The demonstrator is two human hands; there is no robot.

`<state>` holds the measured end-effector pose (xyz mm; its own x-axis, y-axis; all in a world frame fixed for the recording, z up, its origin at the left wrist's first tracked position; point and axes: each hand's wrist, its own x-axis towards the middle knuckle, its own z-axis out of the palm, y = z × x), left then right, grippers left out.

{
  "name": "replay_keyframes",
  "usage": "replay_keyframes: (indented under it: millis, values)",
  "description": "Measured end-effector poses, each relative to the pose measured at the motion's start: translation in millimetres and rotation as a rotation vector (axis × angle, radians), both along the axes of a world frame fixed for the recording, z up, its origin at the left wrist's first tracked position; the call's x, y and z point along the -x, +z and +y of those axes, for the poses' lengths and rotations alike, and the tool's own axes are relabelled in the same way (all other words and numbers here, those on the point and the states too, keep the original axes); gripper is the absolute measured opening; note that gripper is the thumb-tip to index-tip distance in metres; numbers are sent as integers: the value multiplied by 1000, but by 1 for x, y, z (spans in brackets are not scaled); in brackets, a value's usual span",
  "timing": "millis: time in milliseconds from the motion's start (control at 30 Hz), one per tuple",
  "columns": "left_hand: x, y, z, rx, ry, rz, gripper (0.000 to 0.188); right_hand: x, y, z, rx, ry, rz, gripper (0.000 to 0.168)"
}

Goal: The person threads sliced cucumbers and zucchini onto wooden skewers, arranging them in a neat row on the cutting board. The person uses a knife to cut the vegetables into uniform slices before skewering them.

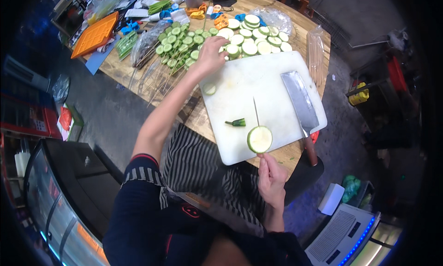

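My right hand (273, 176) grips the lower end of a thin skewer (256, 110) just past the near edge of the cutting board. One round zucchini slice (260, 139) is threaded on it, and the skewer's tip points away from me over the board. My left hand (213, 55) reaches to the board's far left corner, its fingertips at a heap of zucchini slices (250, 48); whether they grasp one is unclear. On the white cutting board (238, 93) lie a cut green stem end (236, 122), a pale slice (209, 89) and a cleaver (300, 101).
Left of the heap are skewered cucumber slices (176, 41), their sticks overhanging toward me. A bag of skewers (315, 55) lies along the wooden table's (193, 110) right side. The cleaver's wooden handle (310, 152) projects past the board. An orange tray (95, 34) sits far left.
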<state>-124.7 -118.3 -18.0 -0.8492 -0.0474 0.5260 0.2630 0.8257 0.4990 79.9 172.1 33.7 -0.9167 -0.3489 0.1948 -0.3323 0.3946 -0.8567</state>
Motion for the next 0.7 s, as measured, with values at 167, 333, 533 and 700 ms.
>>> replay_keyframes:
  millis: [167,333,533,700]
  values:
    - [46,-5,5,210,-146,-311,42,-8,-10,8,42,-20,1,14]
    - [39,-2,7,24,-49,-354,40,-8,-17,16,42,-20,5,13]
    - [-7,11,11,-997,-193,-638,54,-3,-15,16,88,-18,30,14]
    - [-81,25,49,-1824,-707,-613,51,-7,-4,11,104,15,3,13]
